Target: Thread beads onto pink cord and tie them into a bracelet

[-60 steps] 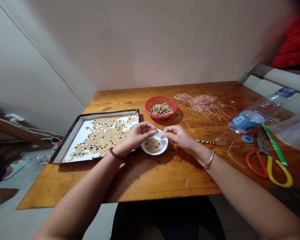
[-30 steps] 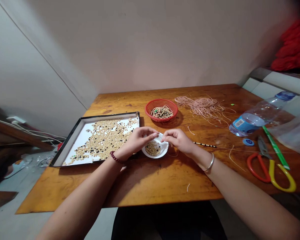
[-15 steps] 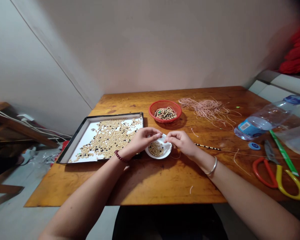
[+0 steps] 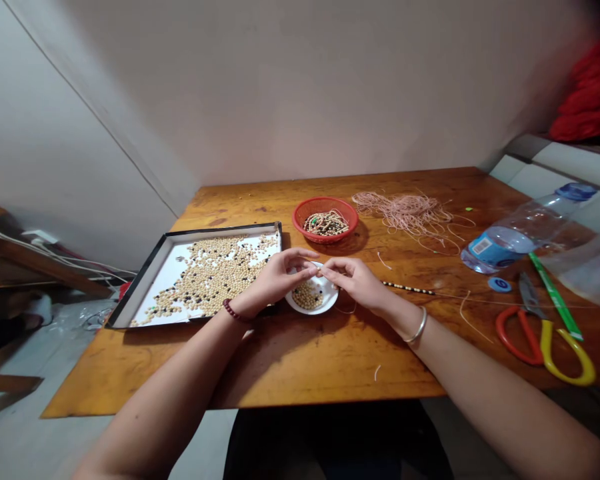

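Note:
My left hand [image 4: 285, 277] is over the left rim of a small white bowl [image 4: 327, 305], with thumb and forefinger pinched on what looks like a tiny bead [image 4: 319, 271]. Fingertips of my right hand [image 4: 353, 283] meet it there, closed on the thin cord; the exact grip is too small to see. Cream and dark beads [image 4: 307, 295] lie in the bowl below. From behind my right hand a strand of black and cream beads [image 4: 410, 288] runs right along the table, its bare cord continuing past the scissors.
At left lies a black-edged tray [image 4: 145, 280] of loose beads. A red basket [image 4: 325, 200] with beaded strands stands behind the bowl, beside tangled pink cord [image 4: 410, 213]. Rightward are a plastic bottle [image 4: 500, 247], blue cap [image 4: 499, 285], scissors [image 4: 545, 343] and a green strip-like item [image 4: 555, 297].
My hands have come together, the right fingertips now meeting the left ones above the bowl. The whole view has shifted slightly, so the table things appear a little further left.

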The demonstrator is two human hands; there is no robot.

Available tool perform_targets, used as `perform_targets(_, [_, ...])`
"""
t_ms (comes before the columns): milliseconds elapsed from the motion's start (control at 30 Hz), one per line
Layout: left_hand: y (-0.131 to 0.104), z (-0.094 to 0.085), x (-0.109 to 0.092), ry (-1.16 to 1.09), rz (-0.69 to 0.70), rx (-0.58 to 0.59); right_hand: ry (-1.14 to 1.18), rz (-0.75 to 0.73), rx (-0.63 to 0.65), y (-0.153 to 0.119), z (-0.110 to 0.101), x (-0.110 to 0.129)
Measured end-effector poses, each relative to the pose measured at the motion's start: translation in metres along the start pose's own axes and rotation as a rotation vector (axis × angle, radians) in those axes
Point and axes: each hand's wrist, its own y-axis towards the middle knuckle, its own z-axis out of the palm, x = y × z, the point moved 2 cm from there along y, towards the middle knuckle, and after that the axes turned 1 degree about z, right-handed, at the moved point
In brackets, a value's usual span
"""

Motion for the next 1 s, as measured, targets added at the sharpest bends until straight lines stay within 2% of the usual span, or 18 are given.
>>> perform_targets(100, [-0.001,0.001,0.001,0.112,0.063,-0.025,0.064,0.003,-0.042,0.001,-0.002,0.0])
perform_targets(267, [-0.007,0.007,0.002,0.651,0.168,-0.012,0.163,0.077,-0.112,-0.001,-0.005,0.003])
perform_targets(333, [-0.008,0.008,0.002,0.758,0.191,0.017,0.194,0.104,-0.116,-0.001,-0.005,0.003])
perform_targets(633, [-0.014,0.013,-0.012,0.95,0.277,0.192,0.35,0.183,-0.145,-0.002,-0.006,-0.001])
perform_targets(1000, [-0.014,0.016,-0.009,0.99,0.258,0.187,0.519,0.272,-0.119,-0.004,-0.008,0.003])
